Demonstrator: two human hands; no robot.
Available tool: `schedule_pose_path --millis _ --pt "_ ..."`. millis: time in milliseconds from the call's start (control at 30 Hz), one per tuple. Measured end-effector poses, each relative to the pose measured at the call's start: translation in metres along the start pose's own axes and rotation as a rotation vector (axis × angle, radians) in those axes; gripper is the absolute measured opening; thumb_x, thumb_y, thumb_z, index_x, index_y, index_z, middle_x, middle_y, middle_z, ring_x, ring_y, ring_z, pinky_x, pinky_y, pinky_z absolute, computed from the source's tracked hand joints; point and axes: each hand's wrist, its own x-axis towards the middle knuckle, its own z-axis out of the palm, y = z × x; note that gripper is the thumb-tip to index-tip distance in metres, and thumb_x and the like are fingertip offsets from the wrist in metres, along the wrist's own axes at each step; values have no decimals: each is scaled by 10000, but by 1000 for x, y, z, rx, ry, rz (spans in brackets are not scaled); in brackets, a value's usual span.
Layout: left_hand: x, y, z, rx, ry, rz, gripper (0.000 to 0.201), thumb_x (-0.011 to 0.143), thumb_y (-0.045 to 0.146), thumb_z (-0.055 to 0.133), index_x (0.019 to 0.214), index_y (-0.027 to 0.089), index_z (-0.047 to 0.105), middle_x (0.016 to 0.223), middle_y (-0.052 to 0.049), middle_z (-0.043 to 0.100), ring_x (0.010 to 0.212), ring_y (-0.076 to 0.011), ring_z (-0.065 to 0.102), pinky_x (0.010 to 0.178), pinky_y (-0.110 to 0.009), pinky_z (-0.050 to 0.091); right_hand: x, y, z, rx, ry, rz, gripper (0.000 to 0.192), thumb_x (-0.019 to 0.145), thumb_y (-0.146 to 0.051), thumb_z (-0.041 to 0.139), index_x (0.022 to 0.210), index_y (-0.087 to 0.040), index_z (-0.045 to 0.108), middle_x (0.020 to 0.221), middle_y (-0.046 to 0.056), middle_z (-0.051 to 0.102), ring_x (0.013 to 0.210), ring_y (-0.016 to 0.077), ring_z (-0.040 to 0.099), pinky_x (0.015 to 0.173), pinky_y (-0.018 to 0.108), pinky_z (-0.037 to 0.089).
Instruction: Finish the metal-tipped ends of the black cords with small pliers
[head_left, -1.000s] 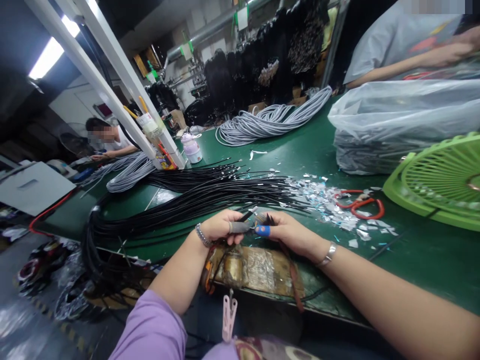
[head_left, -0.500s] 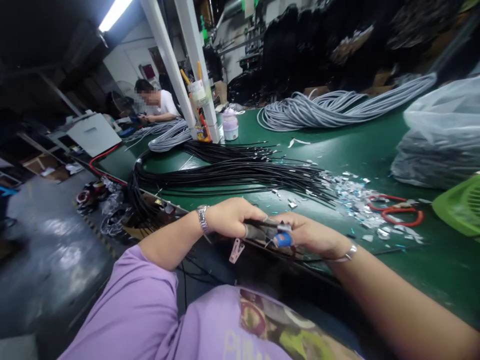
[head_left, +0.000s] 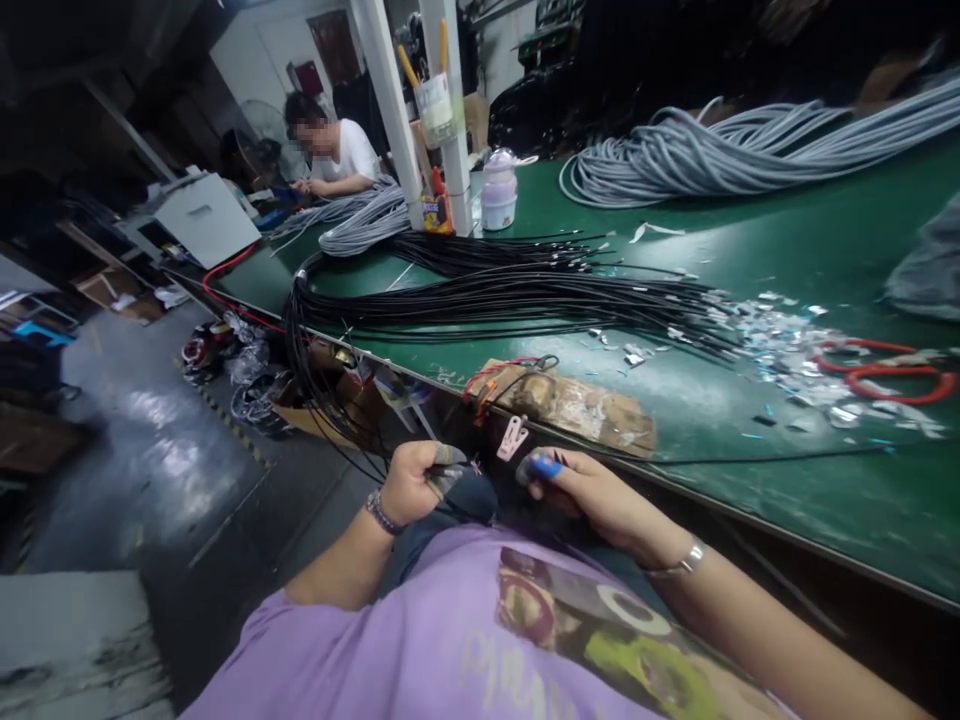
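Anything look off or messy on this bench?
Yes: foil-like scraps lie strewn over the green table around the red-handled tool. The black cable bundle droops off the table's near edge toward the floor. Nothing looks visibly damaged.

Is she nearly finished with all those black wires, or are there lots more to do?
Done: a scatter of silvery trimmed scraps lies on the green table. In hand: the left hand grips one black cable end while the right hand, wearing a blue fingertip cover, is beside it. Left: a big bundle of black cables waits on the table, so plenty remains.
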Motion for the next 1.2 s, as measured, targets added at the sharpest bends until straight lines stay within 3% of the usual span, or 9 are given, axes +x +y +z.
schedule_pose_path --millis 167,333,533,600,700,733,900,1067,1200 --pt "4 -16 10 -223 73 26 292 713 426 714 661 143 665 597 -43 651 518 -107 567 533 -212 469 15 15 6 142 82 20 611 661 -784 535 663 -175 577 437 -71 340 402 64 229 384 206 143" --pt "12 -18 22 -344 26 -27 321 738 446 694 693 130 661 568 -13 613 470 -74 512 501 -192 460 25 10 12 215 101 -18 548 647 -724 620 650 -180 556 431 -75 343 401 62 241 383 205 152" --pt "17 -13 31 -378 -29 -38 317 734 438 692 679 128 658 586 -21 623 499 -80 527 527 -193 475 28 19 22 235 448 -153 578 553 -725 696 613 -190 485 502 -49 450 436 54 269 405 203 189" --pt "19 -12 34 -385 -29 -32 317 734 435 691 679 125 657 595 -25 628 509 -83 533 537 -194 479 30 20 23 252 414 -128 582 581 -748 656 616 -194 484 479 -55 426 430 59 268 402 203 186" --pt "21 -13 36 -383 -34 -43 320 726 437 696 680 123 652 602 -26 630 524 -88 538 548 -198 482 30 19 23 319 203 -37 559 614 -738 638 612 -199 488 428 -84 329 404 57 206 389 208 149" --pt "21 -13 36 -382 -37 -50 321 723 438 697 678 124 649 602 -24 629 526 -88 537 551 -199 481 30 18 23 317 191 -48 550 612 -723 653 603 -198 488 428 -85 320 404 57 197 389 213 146" --pt "21 -17 37 -387 -53 -76 322 734 443 682 684 128 640 616 -22 622 542 -92 538 562 -208 478 30 18 25 204 432 -213 577 615 -748 637 563 -189 502 460 -43 410 439 74 287 408 229 199" --pt "19 -20 40 -357 -47 -44 279 748 392 661 688 120 635 626 -29 630 560 -100 545 556 -206 471 35 14 28 507 235 -96 517 594 -671 718 612 -171 589 474 -48 408 434 62 261 382 208 181" --pt "19 -20 42 -348 -67 -12 209 748 326 652 714 119 647 670 -40 664 587 -107 575 584 -208 486 38 12 29 639 237 -93 450 519 -547 827 571 -159 604 486 -51 399 449 50 250 371 186 175"
